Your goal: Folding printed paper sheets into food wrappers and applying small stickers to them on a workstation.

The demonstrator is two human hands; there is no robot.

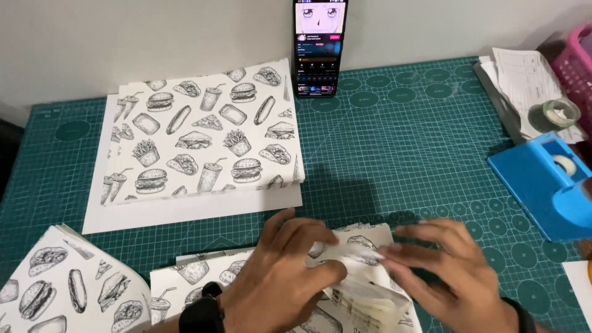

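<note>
Green gridded cutting mat (401,148) across the whole desk, pale wall behind. Near the mat's front edge, right of centre: a folded sheet of food-print paper (361,246), pressed flat under both hands. Left hand (290,265), black watch at the wrist, spread over the sheet's left half, fingertips curled onto a fold, pinching it. Right hand (444,271) flat over the right half, fingers pointing left, tips touching the same fold; whether pinched or only pressed, cannot tell, blurred. More printed paper (185,283) under the left wrist, partly hidden. Loose printed sheets (55,283) at the front left corner. Neat stack of printed sheets (203,135) towards the back left, on a plain white sheet (185,213). Phone (319,46) propped upright against the wall at the back edge, screen lit. Blue tape dispenser (542,179) at the right edge. Roll of clear tape (560,114) on white papers (524,80) at the back right corner, pink basket (576,61) just beside.
</note>
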